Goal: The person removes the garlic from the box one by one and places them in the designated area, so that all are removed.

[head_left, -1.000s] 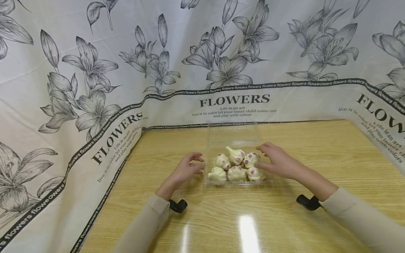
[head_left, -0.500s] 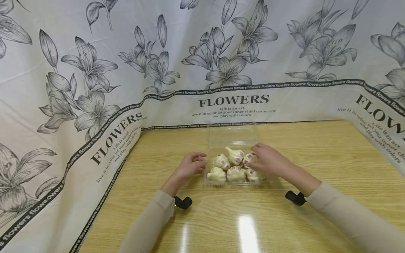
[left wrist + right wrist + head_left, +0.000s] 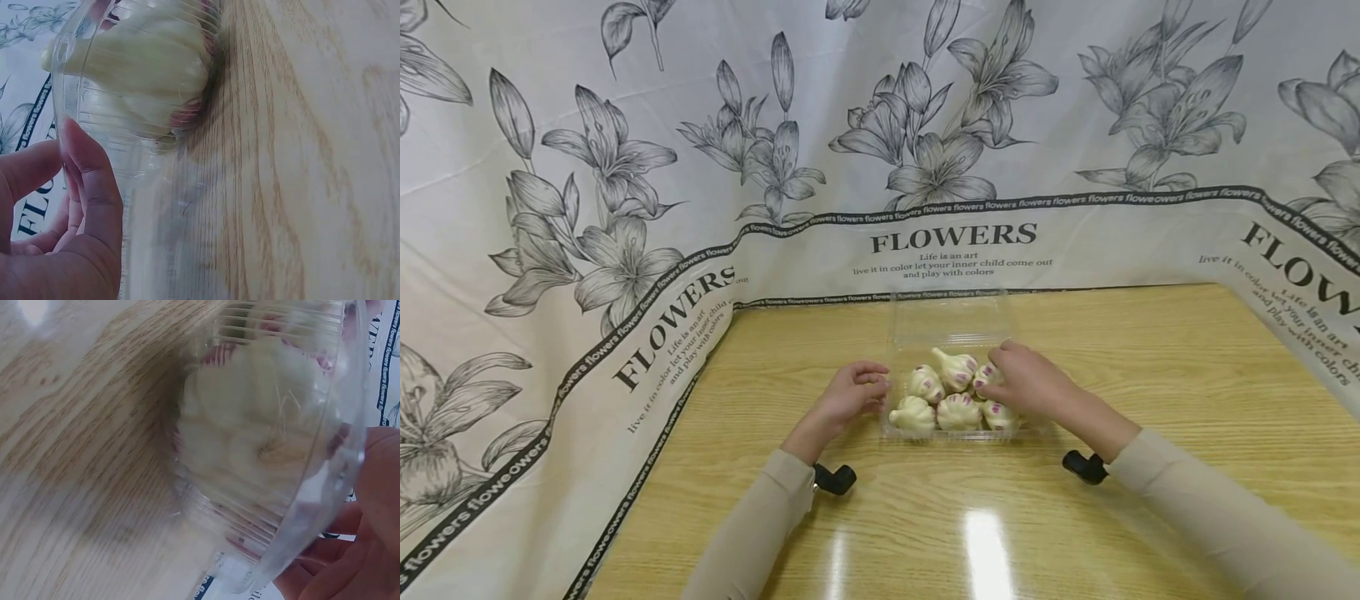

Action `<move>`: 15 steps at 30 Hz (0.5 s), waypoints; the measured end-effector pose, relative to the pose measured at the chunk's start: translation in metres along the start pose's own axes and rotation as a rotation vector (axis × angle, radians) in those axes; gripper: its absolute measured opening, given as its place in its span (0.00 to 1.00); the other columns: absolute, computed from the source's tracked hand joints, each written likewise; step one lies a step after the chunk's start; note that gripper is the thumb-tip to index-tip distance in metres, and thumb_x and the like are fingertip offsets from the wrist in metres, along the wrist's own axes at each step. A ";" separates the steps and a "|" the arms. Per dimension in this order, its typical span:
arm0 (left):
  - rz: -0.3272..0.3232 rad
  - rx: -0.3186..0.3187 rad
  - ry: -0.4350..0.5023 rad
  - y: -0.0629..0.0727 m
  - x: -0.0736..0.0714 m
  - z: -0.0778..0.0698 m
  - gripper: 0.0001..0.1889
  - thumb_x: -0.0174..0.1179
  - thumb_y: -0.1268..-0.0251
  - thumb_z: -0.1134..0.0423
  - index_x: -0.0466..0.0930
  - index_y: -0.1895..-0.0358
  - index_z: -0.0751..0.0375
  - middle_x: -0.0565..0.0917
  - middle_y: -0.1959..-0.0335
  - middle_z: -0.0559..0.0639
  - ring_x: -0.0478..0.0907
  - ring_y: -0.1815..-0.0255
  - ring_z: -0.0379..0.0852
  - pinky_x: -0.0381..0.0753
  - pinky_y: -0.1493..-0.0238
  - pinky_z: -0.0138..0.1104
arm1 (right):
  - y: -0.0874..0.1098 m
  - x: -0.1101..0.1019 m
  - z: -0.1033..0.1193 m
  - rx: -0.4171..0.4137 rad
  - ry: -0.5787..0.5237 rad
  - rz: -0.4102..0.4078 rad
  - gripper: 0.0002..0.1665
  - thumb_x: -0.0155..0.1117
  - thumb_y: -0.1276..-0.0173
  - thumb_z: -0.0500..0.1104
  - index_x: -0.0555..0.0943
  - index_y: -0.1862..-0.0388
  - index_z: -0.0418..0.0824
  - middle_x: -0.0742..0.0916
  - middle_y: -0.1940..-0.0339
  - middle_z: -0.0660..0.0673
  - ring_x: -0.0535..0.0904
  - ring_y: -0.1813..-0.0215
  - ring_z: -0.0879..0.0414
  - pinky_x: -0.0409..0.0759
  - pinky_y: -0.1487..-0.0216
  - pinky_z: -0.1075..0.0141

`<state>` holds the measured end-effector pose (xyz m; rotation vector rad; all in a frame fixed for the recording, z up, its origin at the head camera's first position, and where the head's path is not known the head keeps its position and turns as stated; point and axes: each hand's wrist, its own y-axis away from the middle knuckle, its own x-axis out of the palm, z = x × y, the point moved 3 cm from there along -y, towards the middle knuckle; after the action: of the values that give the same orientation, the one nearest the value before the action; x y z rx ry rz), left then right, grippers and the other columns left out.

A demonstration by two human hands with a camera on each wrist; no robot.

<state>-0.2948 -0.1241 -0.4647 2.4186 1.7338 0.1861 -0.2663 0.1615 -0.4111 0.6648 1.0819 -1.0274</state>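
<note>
A clear plastic clamshell box [image 3: 951, 436] stands on the table with its lid [image 3: 951, 317] open toward the back. Inside lie several garlic bulbs [image 3: 959, 412], cream with purple patches. My left hand [image 3: 848, 392] is at the box's left side; in the left wrist view its thumb and finger pinch the clear rim [image 3: 60, 94], beside a bulb [image 3: 144, 69] behind the wall. From the right, my right hand [image 3: 1036, 382] reaches over the rim, thumb and fingers around the back right garlic bulb [image 3: 987, 377], partly hiding it. The right wrist view shows another bulb [image 3: 244, 419] through the wall.
The box rests on a light wood-grain table [image 3: 925, 517]. A white curtain [image 3: 820, 258] printed with flowers and lettering encloses the back and sides. Black camera mounts [image 3: 835, 480] sit at both wrists.
My right hand has moved left over the box, and its fingers have closed in around the back right garlic bulb. My left hand has shifted slightly right, up to the box's rim.
</note>
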 end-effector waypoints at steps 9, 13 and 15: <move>-0.007 -0.010 0.012 -0.001 0.000 0.000 0.20 0.58 0.26 0.73 0.70 0.34 0.74 0.80 0.60 0.55 0.79 0.68 0.42 0.84 0.66 0.33 | -0.005 0.005 0.003 0.080 -0.006 0.009 0.25 0.72 0.32 0.52 0.80 0.52 0.32 0.84 0.55 0.37 0.80 0.60 0.48 0.85 0.60 0.54; -0.006 -0.010 0.012 -0.001 0.000 0.000 0.20 0.58 0.26 0.73 0.70 0.35 0.74 0.80 0.60 0.54 0.79 0.68 0.43 0.84 0.66 0.33 | -0.007 0.008 0.003 0.079 0.017 0.005 0.25 0.72 0.31 0.52 0.80 0.52 0.32 0.84 0.54 0.36 0.80 0.58 0.47 0.85 0.60 0.53; -0.003 -0.009 0.009 -0.001 -0.001 0.000 0.20 0.58 0.25 0.72 0.70 0.35 0.74 0.81 0.60 0.54 0.79 0.68 0.43 0.84 0.66 0.33 | -0.007 0.010 0.003 0.074 0.027 0.003 0.24 0.72 0.31 0.52 0.80 0.53 0.33 0.83 0.55 0.37 0.80 0.59 0.47 0.85 0.61 0.53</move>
<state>-0.2959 -0.1246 -0.4651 2.4123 1.7370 0.2041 -0.2704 0.1525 -0.4187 0.7421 1.0700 -1.0627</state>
